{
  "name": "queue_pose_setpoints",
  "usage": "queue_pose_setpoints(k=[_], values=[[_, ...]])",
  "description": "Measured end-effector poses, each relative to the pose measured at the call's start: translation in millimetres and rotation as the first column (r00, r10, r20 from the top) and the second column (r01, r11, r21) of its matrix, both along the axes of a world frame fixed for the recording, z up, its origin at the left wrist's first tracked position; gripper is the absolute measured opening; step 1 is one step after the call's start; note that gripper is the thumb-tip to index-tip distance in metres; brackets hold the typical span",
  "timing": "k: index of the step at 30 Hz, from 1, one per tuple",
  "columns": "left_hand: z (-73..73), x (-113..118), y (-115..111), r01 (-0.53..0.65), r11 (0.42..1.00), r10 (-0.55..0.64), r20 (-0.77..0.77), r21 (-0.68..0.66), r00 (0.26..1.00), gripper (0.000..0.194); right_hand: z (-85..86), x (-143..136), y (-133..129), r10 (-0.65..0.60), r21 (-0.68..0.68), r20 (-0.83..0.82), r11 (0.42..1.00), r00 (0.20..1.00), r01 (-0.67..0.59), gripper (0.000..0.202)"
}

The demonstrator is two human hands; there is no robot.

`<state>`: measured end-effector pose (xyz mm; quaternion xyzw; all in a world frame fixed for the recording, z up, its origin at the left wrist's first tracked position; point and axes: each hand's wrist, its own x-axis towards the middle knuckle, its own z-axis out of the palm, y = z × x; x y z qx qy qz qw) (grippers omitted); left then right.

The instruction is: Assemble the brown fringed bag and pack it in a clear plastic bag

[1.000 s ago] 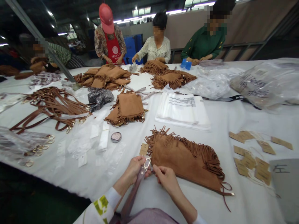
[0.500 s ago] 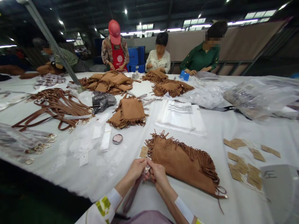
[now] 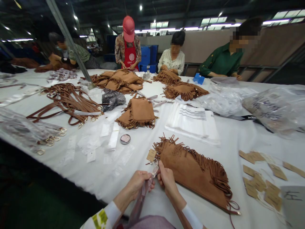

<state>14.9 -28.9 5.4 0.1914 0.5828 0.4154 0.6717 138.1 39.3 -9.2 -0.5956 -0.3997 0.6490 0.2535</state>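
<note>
A brown suede fringed bag (image 3: 190,170) lies flat in front of me, a kraft paper tag (image 3: 151,155) on a white string at its near left corner. My left hand (image 3: 140,183) is closed around a strap (image 3: 140,200) wrapped in clear plastic, which trails down toward my lap. A metal clasp (image 3: 155,171) at the strap's end shows between my hands, beside the bag's corner. My right hand (image 3: 168,179) pinches at the clasp's right side. Exactly how the clasp meets the bag is hidden by my fingers.
Loose kraft tags (image 3: 258,183) lie at the right. Folded white bags (image 3: 193,122), fringed bags (image 3: 143,109) and a round tin (image 3: 125,139) lie beyond my hands. Brown straps (image 3: 69,100) and plastic-wrapped straps (image 3: 28,127) are at the left. Several people work across the table.
My hands have drawn slightly apart, so the clasp between them shows more. The whole view has shifted, with the table's things now farther right.
</note>
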Motion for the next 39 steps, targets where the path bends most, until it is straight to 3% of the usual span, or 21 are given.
queue_pose_setpoints(k=[6,13,19,26,29,31,35,39], values=[[-6.1,1.2,1.8,-0.042,0.998,0.048,-0.138,0.045,0.989,0.038,4.2,8.1,-9.0,0.231,-0.067,-0.156,0.967,0.96,-0.244,0.046],[-12.1,11.5,-0.3,-0.067,0.99,0.096,-0.25,0.123,0.963,0.044,-1.4,-2.5,-17.1,0.129,-0.073,-0.196,0.987,0.972,-0.145,0.032],[-15.4,16.8,0.2,-0.16,0.966,0.222,-0.337,0.203,0.915,0.027,-0.7,-3.6,-15.9,0.091,-0.087,-0.192,0.99,0.977,-0.109,0.028],[-1.2,26.4,0.9,-0.099,0.939,0.263,-0.505,0.328,0.822,0.032,-3.1,-7.3,-13.8,0.034,-0.066,-0.168,0.997,0.985,-0.045,0.034],[7.6,28.0,-1.0,0.05,0.929,0.208,-0.631,0.365,0.747,0.033,-4.0,-7.1,-12.0,-0.004,-0.066,-0.148,0.998,0.989,-0.006,0.04],[11.9,26.1,-3.0,0.198,0.922,0.128,-0.745,0.332,0.654,0.032,-2.5,-6.4,-10.1,-0.011,-0.075,-0.141,0.997,0.99,0.0,0.043],[17.3,19.1,-5.4,0.415,0.9,-0.049,-0.914,0.134,0.403,0.036,4.9,-5.9,-7.1,0.028,-0.12,-0.138,0.992,0.99,-0.045,0.051],[23.4,18.4,-3.8,0.513,0.858,-0.187,-0.95,-0.034,0.249,0.034,8.1,-6.8,-7.0,0.182,-0.019,-0.011,0.983,0.983,-0.182,0.055]])
